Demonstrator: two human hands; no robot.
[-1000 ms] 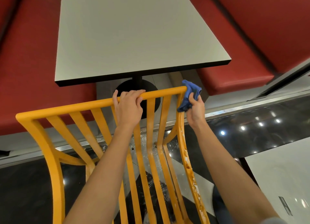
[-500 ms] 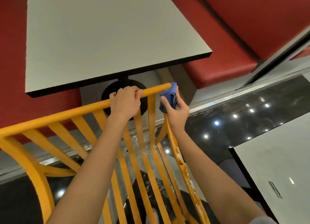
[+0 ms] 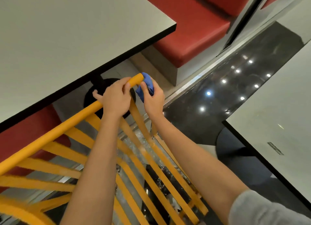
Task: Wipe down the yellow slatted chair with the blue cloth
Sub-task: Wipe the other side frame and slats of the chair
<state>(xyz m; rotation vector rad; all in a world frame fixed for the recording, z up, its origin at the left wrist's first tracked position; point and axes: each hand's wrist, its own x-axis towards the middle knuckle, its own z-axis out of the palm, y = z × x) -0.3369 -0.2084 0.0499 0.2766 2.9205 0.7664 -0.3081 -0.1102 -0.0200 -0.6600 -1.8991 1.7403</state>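
Observation:
The yellow slatted chair (image 3: pixel 55 132) fills the lower left, its back tilted with the top rail running up to the right. My left hand (image 3: pixel 116 100) is closed around the top rail near its right end. My right hand (image 3: pixel 152 98) grips the bunched blue cloth (image 3: pixel 146 86) and presses it against the right corner of the backrest, just under the end of the rail. The slats below are blurred by motion.
A grey table (image 3: pixel 67 39) with a black edge stands just beyond the chair, on a black pedestal base (image 3: pixel 99 91). Red bench seating (image 3: pixel 193 36) lies behind it. A second grey table (image 3: pixel 277 106) is at the right, above a glossy dark floor (image 3: pixel 235 83).
The view has swung left and tilted, so the chair now slants. My right hand with the cloth stays at the right top corner, shifted slightly closer to my left hand.

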